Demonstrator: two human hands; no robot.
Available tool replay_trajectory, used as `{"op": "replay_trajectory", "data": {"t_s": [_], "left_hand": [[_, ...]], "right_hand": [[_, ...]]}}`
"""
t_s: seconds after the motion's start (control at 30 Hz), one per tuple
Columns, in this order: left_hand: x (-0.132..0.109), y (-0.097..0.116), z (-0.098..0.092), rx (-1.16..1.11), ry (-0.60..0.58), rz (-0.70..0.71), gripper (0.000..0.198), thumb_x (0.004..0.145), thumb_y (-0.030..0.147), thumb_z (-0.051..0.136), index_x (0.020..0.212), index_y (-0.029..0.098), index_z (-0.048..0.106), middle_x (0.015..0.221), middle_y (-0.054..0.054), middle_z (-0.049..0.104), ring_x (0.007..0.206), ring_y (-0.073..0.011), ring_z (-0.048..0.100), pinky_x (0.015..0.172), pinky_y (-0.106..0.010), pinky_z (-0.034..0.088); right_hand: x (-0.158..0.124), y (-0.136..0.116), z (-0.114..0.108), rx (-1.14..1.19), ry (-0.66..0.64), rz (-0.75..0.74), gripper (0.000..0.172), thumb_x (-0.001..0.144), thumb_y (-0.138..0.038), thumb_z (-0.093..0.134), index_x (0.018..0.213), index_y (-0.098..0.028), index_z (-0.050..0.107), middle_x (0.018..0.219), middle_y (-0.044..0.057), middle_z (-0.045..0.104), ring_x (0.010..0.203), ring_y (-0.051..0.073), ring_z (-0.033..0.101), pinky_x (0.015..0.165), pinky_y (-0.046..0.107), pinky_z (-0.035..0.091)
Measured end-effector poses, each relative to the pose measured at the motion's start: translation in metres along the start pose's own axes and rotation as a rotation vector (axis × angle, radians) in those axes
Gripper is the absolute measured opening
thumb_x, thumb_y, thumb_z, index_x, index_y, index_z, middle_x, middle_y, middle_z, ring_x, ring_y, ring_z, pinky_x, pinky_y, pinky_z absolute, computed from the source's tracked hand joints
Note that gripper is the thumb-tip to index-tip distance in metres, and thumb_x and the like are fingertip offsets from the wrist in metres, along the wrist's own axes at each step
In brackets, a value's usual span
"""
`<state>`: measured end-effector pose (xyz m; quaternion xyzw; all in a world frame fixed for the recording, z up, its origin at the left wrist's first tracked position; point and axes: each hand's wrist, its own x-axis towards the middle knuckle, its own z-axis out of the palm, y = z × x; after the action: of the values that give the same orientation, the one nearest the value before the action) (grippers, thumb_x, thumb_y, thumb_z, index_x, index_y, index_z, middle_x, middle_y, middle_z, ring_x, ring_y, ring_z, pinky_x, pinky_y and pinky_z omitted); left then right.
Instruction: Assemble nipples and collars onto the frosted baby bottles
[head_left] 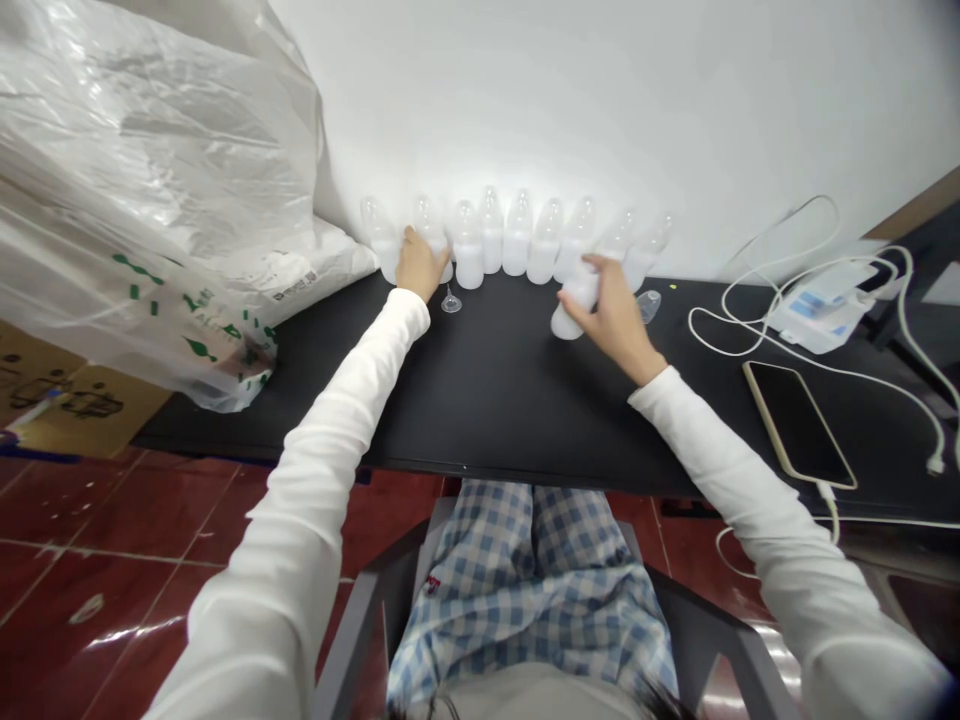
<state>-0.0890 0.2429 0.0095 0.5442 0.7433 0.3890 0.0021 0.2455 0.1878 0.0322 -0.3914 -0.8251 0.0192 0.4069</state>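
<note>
Several white bottles with clear domed caps, one of them [469,250] near the middle, stand in a row along the wall at the back of the black table. My left hand [420,266] is closed around a bottle [426,215] near the left end of that row. A small clear funnel-shaped piece [451,301] lies just right of this hand. My right hand [611,312] grips a tilted white bottle [576,300] in front of the row. Beside its fingers, a clear cap [649,305] lies on its side on the table.
Large plastic bags [187,150] fill the left side above a cardboard box [97,405]. On the right are a phone [799,425] with a cable plugged in, white cables and a white-and-blue box [821,308]. The table's front edge [510,478] runs above my lap.
</note>
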Motion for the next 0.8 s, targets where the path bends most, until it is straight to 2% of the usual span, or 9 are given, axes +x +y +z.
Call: {"op": "replay_trajectory", "data": {"t_s": [0.07, 0.17, 0.23, 0.33, 0.47, 0.53, 0.63, 0.73, 0.8], "left_hand": [[-0.018, 0.001, -0.007, -0.059, 0.078, 0.103, 0.057, 0.095, 0.028, 0.061, 0.142, 0.005, 0.038, 0.140, -0.027, 0.051, 0.136, -0.0375, 0.050, 0.114, -0.056, 0.042], [-0.054, 0.002, -0.014, -0.097, 0.123, 0.236, 0.038, 0.099, 0.023, 0.051, 0.136, 0.018, 0.045, 0.134, -0.017, 0.055, 0.131, -0.0300, 0.053, 0.118, -0.050, 0.042], [-0.074, 0.004, -0.013, -0.052, 0.017, 0.310, 0.030, 0.097, 0.023, 0.054, 0.126, 0.019, 0.051, 0.122, -0.016, 0.059, 0.121, -0.0310, 0.058, 0.111, -0.050, 0.048], [-0.091, 0.005, -0.007, 0.086, -0.144, 0.344, 0.031, 0.089, 0.025, 0.067, 0.115, 0.011, 0.056, 0.117, -0.021, 0.059, 0.120, -0.0403, 0.056, 0.108, -0.058, 0.047], [-0.087, 0.010, 0.000, 0.068, -0.145, 0.334, 0.019, 0.086, 0.003, 0.056, 0.103, 0.012, 0.059, 0.111, -0.020, 0.061, 0.119, -0.0399, 0.055, 0.110, -0.059, 0.043], [-0.083, 0.018, 0.000, -0.093, -0.102, 0.324, 0.023, 0.084, 0.001, 0.057, 0.103, 0.014, 0.059, 0.109, -0.016, 0.063, 0.113, -0.0333, 0.059, 0.107, -0.054, 0.046], [-0.085, 0.041, 0.000, -0.561, -0.159, 0.309, 0.023, 0.087, 0.022, 0.071, 0.106, 0.019, 0.058, 0.103, -0.008, 0.067, 0.093, -0.0210, 0.065, 0.094, -0.041, 0.054], [-0.100, 0.067, 0.000, -1.099, -0.420, 0.254, 0.044, 0.083, 0.049, 0.079, 0.109, 0.021, 0.057, 0.092, -0.003, 0.070, 0.083, -0.0148, 0.067, 0.083, -0.032, 0.056], [-0.113, 0.078, 0.003, -1.277, -0.595, 0.197, 0.052, 0.076, 0.052, 0.085, 0.109, 0.021, 0.059, 0.088, 0.000, 0.071, 0.076, -0.0119, 0.067, 0.079, -0.028, 0.055]], "right_hand": [[-0.006, -0.007, 0.016, -0.031, -0.063, -0.019, 0.061, 0.098, -0.058, 0.054, 0.141, -0.016, 0.046, 0.127, 0.017, 0.059, 0.120, 0.036, 0.062, 0.102, 0.052, 0.054], [-0.012, -0.009, 0.028, -0.081, -0.071, -0.026, 0.064, 0.101, -0.062, 0.044, 0.145, -0.015, 0.042, 0.125, 0.018, 0.059, 0.116, 0.036, 0.063, 0.097, 0.053, 0.057], [-0.014, -0.007, 0.031, -0.090, -0.055, -0.042, 0.067, 0.101, -0.063, 0.041, 0.148, -0.015, 0.039, 0.126, 0.019, 0.058, 0.118, 0.036, 0.062, 0.098, 0.055, 0.056], [-0.016, -0.003, 0.032, -0.098, -0.011, -0.097, 0.073, 0.100, -0.065, 0.041, 0.153, -0.015, 0.031, 0.134, 0.021, 0.054, 0.125, 0.037, 0.057, 0.106, 0.060, 0.050], [-0.023, 0.000, 0.031, -0.150, 0.086, -0.144, 0.075, 0.100, -0.061, 0.046, 0.156, -0.017, 0.025, 0.148, 0.023, 0.044, 0.137, 0.039, 0.047, 0.113, 0.063, 0.041], [-0.028, 0.000, 0.031, -0.172, 0.113, -0.179, 0.065, 0.101, -0.053, 0.049, 0.153, -0.018, 0.031, 0.145, 0.021, 0.046, 0.136, 0.038, 0.048, 0.112, 0.062, 0.042], [-0.033, -0.005, 0.030, -0.180, 0.131, -0.283, 0.045, 0.102, -0.037, 0.050, 0.144, -0.021, 0.043, 0.134, 0.018, 0.055, 0.125, 0.033, 0.056, 0.106, 0.056, 0.047], [-0.033, -0.012, 0.030, -0.183, 0.190, -0.406, 0.041, 0.101, -0.027, 0.054, 0.141, -0.022, 0.047, 0.124, 0.015, 0.061, 0.114, 0.029, 0.061, 0.096, 0.047, 0.052], [-0.031, -0.016, 0.028, -0.151, 0.220, -0.474, 0.039, 0.100, -0.024, 0.056, 0.138, -0.020, 0.049, 0.117, 0.014, 0.063, 0.106, 0.026, 0.063, 0.090, 0.042, 0.054]]}}
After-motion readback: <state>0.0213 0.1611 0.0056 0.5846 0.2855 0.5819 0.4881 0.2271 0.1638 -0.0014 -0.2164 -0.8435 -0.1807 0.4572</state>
